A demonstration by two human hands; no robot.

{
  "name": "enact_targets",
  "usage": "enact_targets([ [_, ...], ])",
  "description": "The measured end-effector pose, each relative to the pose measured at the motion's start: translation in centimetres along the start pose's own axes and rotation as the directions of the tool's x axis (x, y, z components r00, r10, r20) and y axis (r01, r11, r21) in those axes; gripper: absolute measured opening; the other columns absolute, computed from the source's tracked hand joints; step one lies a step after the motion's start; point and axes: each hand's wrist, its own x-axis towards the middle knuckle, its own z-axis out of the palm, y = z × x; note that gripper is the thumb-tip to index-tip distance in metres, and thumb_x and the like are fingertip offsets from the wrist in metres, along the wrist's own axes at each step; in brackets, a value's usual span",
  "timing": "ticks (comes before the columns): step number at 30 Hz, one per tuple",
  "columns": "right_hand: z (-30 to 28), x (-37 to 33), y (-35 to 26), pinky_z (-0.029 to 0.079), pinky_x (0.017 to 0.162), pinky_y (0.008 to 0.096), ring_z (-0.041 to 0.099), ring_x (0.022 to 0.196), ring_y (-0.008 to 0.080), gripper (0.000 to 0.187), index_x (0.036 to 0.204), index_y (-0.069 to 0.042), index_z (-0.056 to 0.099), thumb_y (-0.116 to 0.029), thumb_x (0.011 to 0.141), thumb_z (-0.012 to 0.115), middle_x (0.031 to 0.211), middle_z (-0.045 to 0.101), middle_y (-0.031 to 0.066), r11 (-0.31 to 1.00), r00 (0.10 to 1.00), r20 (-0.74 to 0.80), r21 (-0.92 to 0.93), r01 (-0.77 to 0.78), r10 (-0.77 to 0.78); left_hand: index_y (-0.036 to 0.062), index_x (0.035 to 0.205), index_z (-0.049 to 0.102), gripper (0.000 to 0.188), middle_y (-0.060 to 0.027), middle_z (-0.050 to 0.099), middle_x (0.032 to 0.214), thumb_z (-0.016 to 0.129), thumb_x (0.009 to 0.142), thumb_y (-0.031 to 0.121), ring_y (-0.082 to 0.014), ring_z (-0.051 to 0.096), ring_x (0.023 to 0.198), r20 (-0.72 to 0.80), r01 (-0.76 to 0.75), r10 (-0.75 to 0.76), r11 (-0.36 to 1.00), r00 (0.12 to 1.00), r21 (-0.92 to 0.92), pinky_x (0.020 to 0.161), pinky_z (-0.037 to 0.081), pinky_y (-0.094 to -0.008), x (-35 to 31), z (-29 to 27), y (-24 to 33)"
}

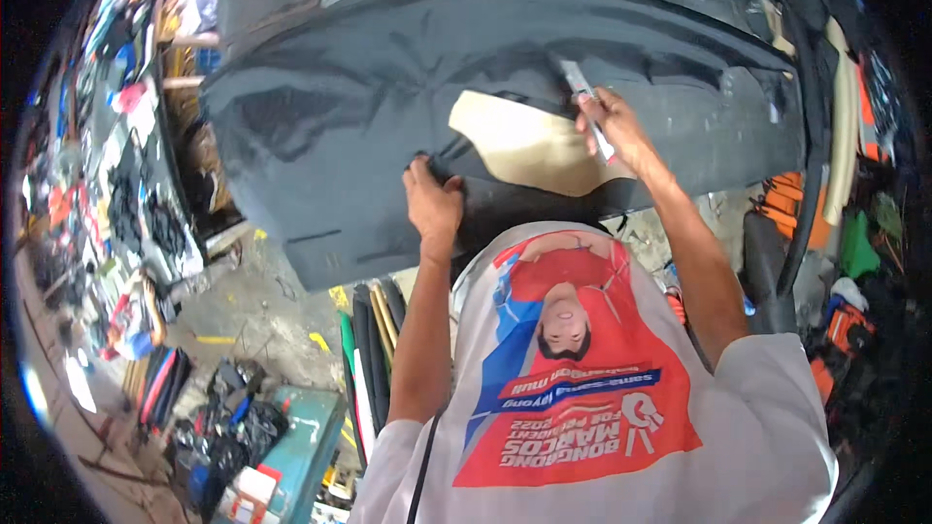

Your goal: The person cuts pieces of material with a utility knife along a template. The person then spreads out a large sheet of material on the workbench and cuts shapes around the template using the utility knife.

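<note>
Cluttered floor (238,306) borders broad black material (330,155), on which a cream panel (524,147) lies near the middle. The right grip (614,126) is closed around a box cutter (575,81) over the panel's right part; leftward, the left grip (434,202) rests curled on the material, its hold unclear.

Printed white short-sleeved shirt (602,408)

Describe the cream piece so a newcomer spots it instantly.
Find the wide black sheet, upper middle. On it, right of the left hand, lies a flat cream piece with curved edges. Unlike the slim tool in the right hand, it's broad and pale.
</note>
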Motion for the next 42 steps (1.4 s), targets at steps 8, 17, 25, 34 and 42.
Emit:
enact_targets([
  [8,-1.3,-8.7,-7.4,0.044,0.042,0.0239,0.054,0.049,0.0085,0.027,0.113,-0.007,0.055,-0.034,0.11,0.052,0.075,0.06,0.002,0.85,0.989,0.112,0.526,0.023,-0.096,0.0156,0.153,0.041,0.08,-0.0218,0.054,0.128,0.079,0.082,0.015,-0.047,0.06,0.112,0.06,-0.014,0.008,0.995,0.998,0.095,0.094,0.051,-0.0522,-0.6,-0.9,1.6],
  [17,-2.0,-11.6,-8.6,0.042,0.045,0.0229,0.05,0.051,0.008,0.026,0.117,-0.005,0.055,-0.03,0.111,0.051,0.076,0.058,0.0025,0.811,0.988,0.06,0.58,0.079,-0.139,0.0154,0.154,0.042,0.079,-0.0227,0.054,0.128,0.077,0.084,0.017,-0.0468,0.061,0.11,0.149,-0.024,0.0,0.987,0.989,0.161,0.094,0.051,-0.0505,-0.5,-1.0,1.5],
  [25,-1.2,-12.9,-8.2,0.041,0.047,0.0247,0.049,0.054,0.0094,0.025,0.121,-0.004,0.054,-0.027,0.111,0.051,0.079,0.057,0.0026,0.817,0.987,0.006,0.563,0.128,-0.159,0.0145,0.154,0.041,0.079,-0.0233,0.055,0.127,0.077,0.084,0.017,-0.0466,0.06,0.111,0.137,-0.077,0.057,0.987,0.989,0.142,0.094,0.051,-0.0504,-0.4,-0.9,1.1],
  [34,-1.8,-14.6,-10.0,0.044,0.05,0.0238,0.053,0.057,0.0084,0.021,0.116,-0.005,0.05,-0.025,0.111,0.05,0.081,0.057,0.002,0.85,0.98,-0.026,0.495,0.183,-0.196,0.0133,0.154,0.041,0.08,-0.0238,0.055,0.127,0.078,0.083,0.017,-0.0471,0.06,0.112,0.121,-0.12,0.106,0.985,0.987,0.121,0.095,0.051,-0.0506,-0.3,-0.8,1.0],
  [42,-2.2,-15.5,-11.1,0.046,0.05,0.0244,0.055,0.058,0.0086,0.019,0.115,-0.005,0.049,-0.024,0.111,0.05,0.082,0.06,0.0028,0.888,0.964,-0.084,0.376,0.265,-0.252,0.0135,0.156,0.039,0.083,-0.0245,0.053,0.13,0.079,0.082,0.018,-0.0472,0.06,0.114,0.172,-0.089,0.062,0.984,0.983,0.154,0.095,0.051,-0.0506,-0.2,-1.2,1.5],
])
